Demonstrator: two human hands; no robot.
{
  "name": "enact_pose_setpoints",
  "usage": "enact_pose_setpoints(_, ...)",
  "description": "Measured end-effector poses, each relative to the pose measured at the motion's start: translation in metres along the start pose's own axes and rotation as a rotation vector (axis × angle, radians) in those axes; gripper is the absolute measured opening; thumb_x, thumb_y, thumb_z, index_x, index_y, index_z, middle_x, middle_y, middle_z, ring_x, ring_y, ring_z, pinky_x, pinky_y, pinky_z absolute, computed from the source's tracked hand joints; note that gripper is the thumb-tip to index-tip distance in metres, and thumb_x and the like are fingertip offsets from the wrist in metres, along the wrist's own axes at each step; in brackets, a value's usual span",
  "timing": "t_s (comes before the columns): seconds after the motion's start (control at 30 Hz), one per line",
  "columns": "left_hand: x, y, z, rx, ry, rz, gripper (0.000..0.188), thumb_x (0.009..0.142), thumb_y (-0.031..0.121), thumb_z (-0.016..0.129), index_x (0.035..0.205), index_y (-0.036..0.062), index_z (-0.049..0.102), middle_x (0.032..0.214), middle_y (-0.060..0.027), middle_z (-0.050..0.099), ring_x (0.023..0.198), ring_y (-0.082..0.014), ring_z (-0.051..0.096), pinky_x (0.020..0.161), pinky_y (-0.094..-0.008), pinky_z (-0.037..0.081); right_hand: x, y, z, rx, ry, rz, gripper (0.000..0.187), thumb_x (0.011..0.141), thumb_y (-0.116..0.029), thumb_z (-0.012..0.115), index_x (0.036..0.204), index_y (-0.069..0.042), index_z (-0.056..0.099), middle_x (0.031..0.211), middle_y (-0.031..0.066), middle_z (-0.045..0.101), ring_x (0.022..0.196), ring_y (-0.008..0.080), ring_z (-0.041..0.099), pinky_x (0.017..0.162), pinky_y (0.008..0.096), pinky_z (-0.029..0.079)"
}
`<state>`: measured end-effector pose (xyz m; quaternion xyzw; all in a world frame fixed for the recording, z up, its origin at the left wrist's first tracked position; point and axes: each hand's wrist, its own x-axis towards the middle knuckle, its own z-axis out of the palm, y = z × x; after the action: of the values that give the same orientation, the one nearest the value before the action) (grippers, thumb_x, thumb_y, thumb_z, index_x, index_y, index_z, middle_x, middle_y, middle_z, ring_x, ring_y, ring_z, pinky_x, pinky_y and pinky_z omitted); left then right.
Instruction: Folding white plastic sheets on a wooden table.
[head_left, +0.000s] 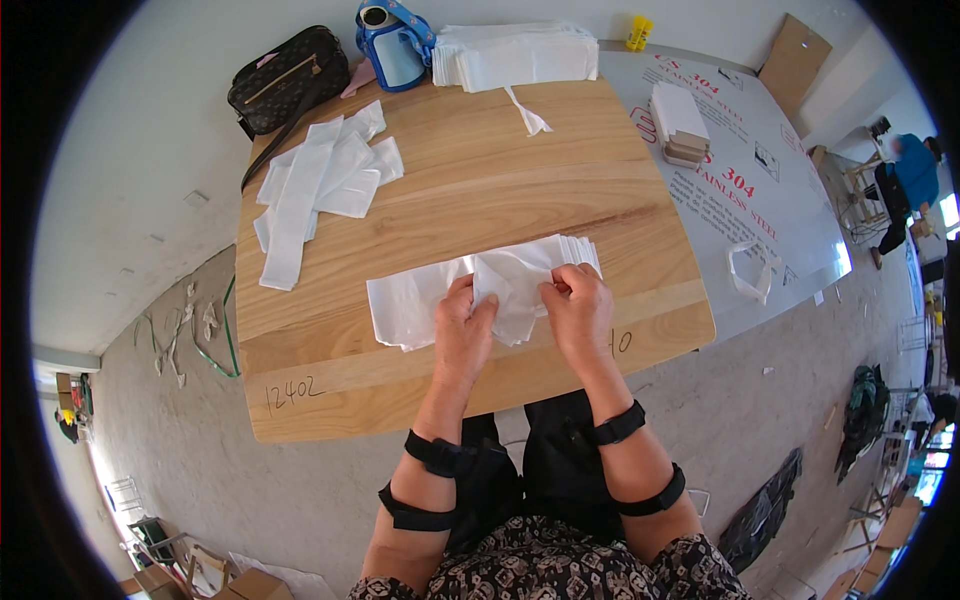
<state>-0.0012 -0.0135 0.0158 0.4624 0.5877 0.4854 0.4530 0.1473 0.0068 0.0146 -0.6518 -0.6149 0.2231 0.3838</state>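
A stack of thin white plastic bags point(410, 300) lies flat near the front of the wooden table point(480, 190). Over it, my left hand point(465, 325) pinches the upper bag point(505, 290) between thumb and fingers. My right hand point(580, 305) grips the same bag a little to the right, its fingertips pressed together. Between the hands the plastic is raised and creased. Loose white strips or bags point(305, 195) overlap in a pile at the table's left.
At the back stand a dark patterned handbag point(290, 80), a blue-cased bottle point(395, 55) and a taller white stack point(515, 58). Right of the table, a film-covered metal surface point(740, 190) carries a small box point(680, 125) and a yellow container point(639, 33). A person point(908, 180) is far right.
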Motion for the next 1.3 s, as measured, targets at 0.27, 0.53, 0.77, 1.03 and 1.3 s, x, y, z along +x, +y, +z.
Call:
enact_pose_setpoints(0.27, 0.001, 0.0, -0.002, 0.046, 0.038, -0.004, 0.018, 0.084, 0.002, 0.053, 0.094, -0.0105, 0.062, 0.102, -0.0102, 0.062, 0.082, -0.0128, 0.058, 0.07, -0.0247, 0.045, -0.018, -0.016, -0.001, 0.096, 0.006, -0.324, 0.01, 0.071, -0.006, 0.07, 0.075, -0.004, 0.062, 0.071, 0.0104, 0.056, 0.069, 0.0296, 0.056, 0.059, 0.0392, 0.045)
enact_pose_setpoints(0.53, 0.001, -0.003, 0.0, 0.035, 0.03, 0.058, 0.022, 0.079, 0.002, 0.059, 0.098, -0.0084, 0.063, 0.103, -0.0119, 0.062, 0.084, -0.0169, 0.061, 0.073, -0.0278, 0.048, 0.003, 0.006, 0.007, 0.15, 0.039, -0.255, 0.009, 0.071, -0.004, 0.068, 0.077, -0.004, 0.061, 0.081, 0.0112, 0.057, 0.081, 0.0315, 0.056, 0.067, 0.0417, 0.046)
enact_pose_setpoints(0.77, 0.0, -0.003, 0.0, 0.051, 0.023, 0.054, 0.024, 0.078, 0.001, 0.058, 0.1, -0.0088, 0.063, 0.105, -0.0138, 0.063, 0.086, -0.0186, 0.062, 0.074, -0.0285, 0.047, 0.026, 0.018, 0.014, -0.234, 0.124, -0.362, 0.013, 0.07, -0.003, 0.065, 0.076, -0.004, 0.054, 0.078, 0.013, 0.053, 0.075, 0.0331, 0.051, 0.066, 0.0426, 0.042)
enact_pose_setpoints(1.03, -0.001, 0.005, -0.001, 0.037, 0.015, -0.015, 0.021, 0.082, 0.003, 0.056, 0.098, -0.0092, 0.063, 0.109, -0.0138, 0.061, 0.09, -0.0188, 0.061, 0.076, -0.0284, 0.047, -0.002, 0.004, 0.003, -0.083, 0.215, -0.591, 0.016, 0.071, -0.002, 0.064, 0.08, -0.005, 0.052, 0.083, 0.0101, 0.053, 0.075, 0.0317, 0.051, 0.066, 0.041, 0.042)
enact_pose_setpoints(1.3, 0.002, -0.002, -0.004, 0.022, 0.019, -0.016, 0.019, 0.085, 0.004, 0.055, 0.096, -0.0089, 0.064, 0.106, -0.0126, 0.061, 0.088, -0.0164, 0.06, 0.075, -0.0282, 0.047, -0.032, -0.008, 0.009, 0.124, -0.029, -0.516, 0.014, 0.074, 0.0, 0.063, 0.083, -0.002, 0.052, 0.092, 0.0156, 0.06, 0.085, 0.034, 0.057, 0.073, 0.0395, 0.046)
